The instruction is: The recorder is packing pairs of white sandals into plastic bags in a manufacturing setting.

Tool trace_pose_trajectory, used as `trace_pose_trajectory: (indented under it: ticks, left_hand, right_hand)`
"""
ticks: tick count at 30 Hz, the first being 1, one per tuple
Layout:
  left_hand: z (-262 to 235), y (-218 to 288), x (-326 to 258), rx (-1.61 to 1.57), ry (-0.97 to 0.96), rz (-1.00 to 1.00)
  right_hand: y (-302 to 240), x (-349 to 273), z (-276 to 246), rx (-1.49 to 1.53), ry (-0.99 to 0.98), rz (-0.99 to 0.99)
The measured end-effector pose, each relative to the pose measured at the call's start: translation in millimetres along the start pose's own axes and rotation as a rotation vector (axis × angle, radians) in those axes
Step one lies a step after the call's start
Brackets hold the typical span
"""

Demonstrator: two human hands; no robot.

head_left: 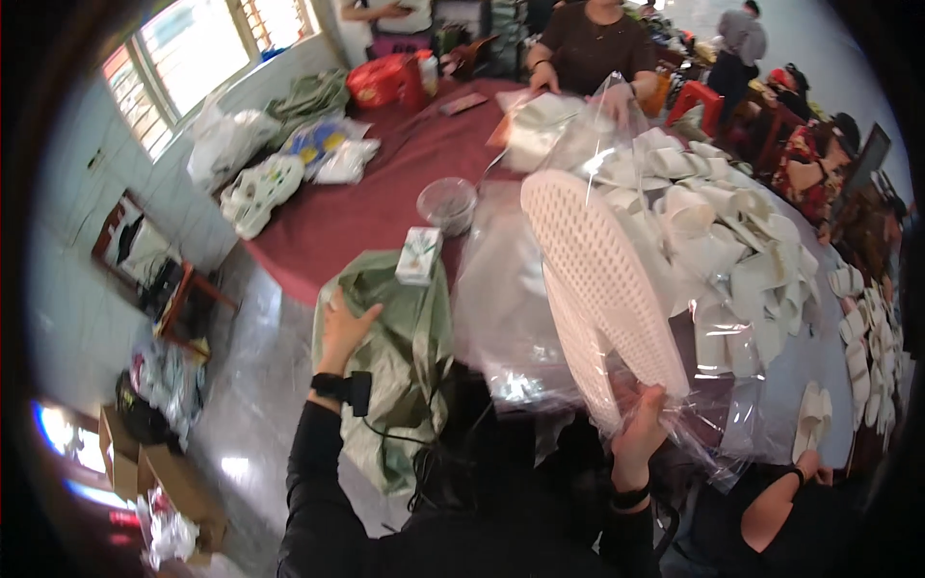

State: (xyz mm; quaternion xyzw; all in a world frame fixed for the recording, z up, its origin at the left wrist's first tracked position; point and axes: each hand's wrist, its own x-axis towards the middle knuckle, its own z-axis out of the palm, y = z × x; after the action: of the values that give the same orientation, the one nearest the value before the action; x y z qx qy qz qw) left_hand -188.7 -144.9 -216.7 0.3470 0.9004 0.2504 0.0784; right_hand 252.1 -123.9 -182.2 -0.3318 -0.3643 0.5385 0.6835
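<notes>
Insoles (pixel 602 289): white, perforated, bagged | right hand (pixel 641 433) fingers gripping them | left hand (pixel 345 328) seemingly clutching green sack (pixel 395 356)

White dotted slippers (pixel 602 289), clear plastic bag (pixel 540 318), pale green sack (pixel 390 356), maroon tablecloth (pixel 366 207)

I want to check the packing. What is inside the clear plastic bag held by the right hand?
Inside the clear plastic bag is a pair of white perforated slippers, soles showing. The right hand grips their lower end, which it covers.
</notes>
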Motion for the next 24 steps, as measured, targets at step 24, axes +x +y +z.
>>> trace_pose_trajectory:
  ticks: [24]
  left_hand:
    - [-30, -96, 41, -0.634, 0.190, -0.401]
  right_hand:
    - [107, -38, 115, -0.672, -0.821, 0.203]
